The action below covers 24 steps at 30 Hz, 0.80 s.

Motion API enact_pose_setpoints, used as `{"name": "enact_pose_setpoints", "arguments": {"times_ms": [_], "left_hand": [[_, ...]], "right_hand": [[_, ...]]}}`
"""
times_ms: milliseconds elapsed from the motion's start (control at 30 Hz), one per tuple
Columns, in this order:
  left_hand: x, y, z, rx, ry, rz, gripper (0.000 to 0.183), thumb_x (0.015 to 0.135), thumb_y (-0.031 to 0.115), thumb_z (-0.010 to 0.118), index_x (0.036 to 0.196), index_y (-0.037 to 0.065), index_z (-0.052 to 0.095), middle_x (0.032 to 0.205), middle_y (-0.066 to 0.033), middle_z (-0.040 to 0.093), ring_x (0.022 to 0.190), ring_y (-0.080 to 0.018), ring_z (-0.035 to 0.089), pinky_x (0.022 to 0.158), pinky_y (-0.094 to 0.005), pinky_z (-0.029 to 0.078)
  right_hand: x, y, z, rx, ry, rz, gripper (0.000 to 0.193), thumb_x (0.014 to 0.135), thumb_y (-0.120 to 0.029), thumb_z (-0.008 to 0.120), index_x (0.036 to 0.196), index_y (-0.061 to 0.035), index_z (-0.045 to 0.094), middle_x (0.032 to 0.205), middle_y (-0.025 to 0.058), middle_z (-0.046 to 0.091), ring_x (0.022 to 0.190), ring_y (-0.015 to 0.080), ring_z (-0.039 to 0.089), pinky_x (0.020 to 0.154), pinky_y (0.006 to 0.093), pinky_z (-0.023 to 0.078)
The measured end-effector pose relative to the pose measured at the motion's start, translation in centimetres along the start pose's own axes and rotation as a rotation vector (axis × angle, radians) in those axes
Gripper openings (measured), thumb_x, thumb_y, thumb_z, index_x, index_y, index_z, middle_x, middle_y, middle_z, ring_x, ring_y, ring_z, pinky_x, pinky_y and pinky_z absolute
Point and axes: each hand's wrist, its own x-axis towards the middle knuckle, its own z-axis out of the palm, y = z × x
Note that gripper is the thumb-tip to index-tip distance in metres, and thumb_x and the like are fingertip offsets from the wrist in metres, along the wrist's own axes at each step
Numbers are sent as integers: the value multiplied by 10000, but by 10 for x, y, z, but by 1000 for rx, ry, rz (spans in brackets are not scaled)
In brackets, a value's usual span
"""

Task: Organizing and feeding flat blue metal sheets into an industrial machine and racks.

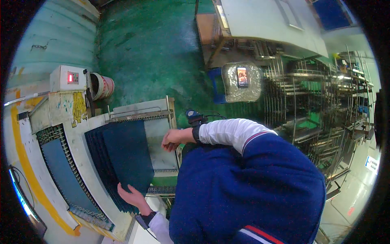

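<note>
Several dark blue sheets (128, 152) lie overlapped in a fanned stack on a light work surface, beside a conveyor machine. My left hand (134, 198) is at the lower edge of the stack, open with fingers spread. To the right of the stack, above a pale plate (159, 142), my right hand (172, 139) has its fingers curled closed. Whatever may be between those fingers is hidden. Both wrists wear dark bands.
A blue sheet (65, 168) lies in the machine's slot between spring-like rows. A white control box (68, 78) and a bucket (102, 86) stand beyond. Behind are a phone (242, 77) on a plastic-wrapped stool and metal racks (308, 110).
</note>
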Motion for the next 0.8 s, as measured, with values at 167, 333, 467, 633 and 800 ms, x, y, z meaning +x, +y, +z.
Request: {"name": "enact_pose_setpoints", "arguments": {"times_ms": [167,333,467,633,800], "left_hand": [[10,-28,-1,-7,-137,-142,385,851,105,639,1188,-54,541,1104,-233,614,1048,-399,584,911,-422,443],[14,-65,1,137,-271,-137,326,840,111,667,1092,-82,592,1015,-246,642,963,-364,616,863,-399,463],[21,-66,0,-69,-366,-217,287,842,108,666,1039,-91,607,935,-237,660,843,-353,626,783,-379,478],[29,-55,3,-139,-477,-221,296,837,113,666,1036,-98,607,920,-245,667,831,-369,636,774,-387,483],[20,-88,15,-70,-392,-170,345,821,136,677,1059,-104,610,960,-269,671,892,-411,646,809,-417,486]], "right_hand": [[4,0,-10,5,-12,-13,204,905,-176,576,1012,-18,648,852,111,682,706,228,674,588,359,536],[-4,-6,-13,25,15,3,178,906,-168,577,983,-28,655,837,113,683,687,229,674,573,362,530],[0,-5,-19,29,-5,2,172,904,-167,580,974,-30,656,818,105,677,672,221,665,568,359,530],[3,-10,-25,-36,-18,25,204,917,-161,542,1029,-40,662,934,97,702,760,205,693,637,323,557],[8,-11,-21,-45,-6,19,202,920,-179,563,1019,-36,666,926,102,705,759,212,696,643,337,566]]}}
